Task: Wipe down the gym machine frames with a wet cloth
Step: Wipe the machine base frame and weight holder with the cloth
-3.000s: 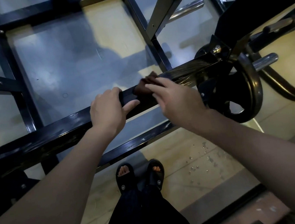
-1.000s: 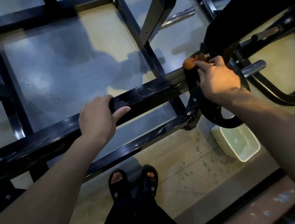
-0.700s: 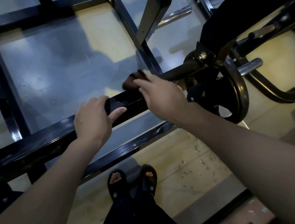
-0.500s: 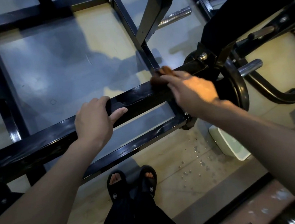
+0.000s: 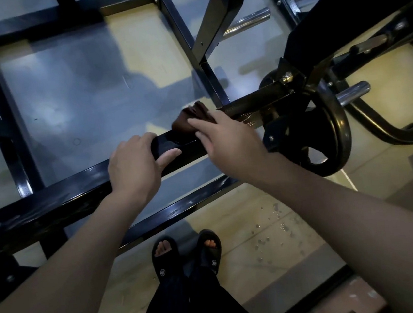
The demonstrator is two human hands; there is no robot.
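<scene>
A black square steel bar (image 5: 75, 191) of the gym machine frame runs slantwise across the view, rising to the right. My left hand (image 5: 134, 167) grips this bar from above, thumb on the near side. Just right of it my right hand (image 5: 226, 138) presses a dark brown cloth (image 5: 190, 117) onto the bar's top with fairly straight fingers. Most of the cloth is hidden under my fingers. The bar shines wet to the right of the cloth.
A black weight plate (image 5: 326, 132) hangs at the bar's right end beside a chrome peg (image 5: 352, 93). Lower frame bars (image 5: 175, 211) cross the glossy floor. Water drops (image 5: 273, 228) lie right of my sandalled feet (image 5: 185, 254).
My right hand has slid the cloth left along the bar, from near the weight plate back towards my left hand. The left hand has kept its grip.
</scene>
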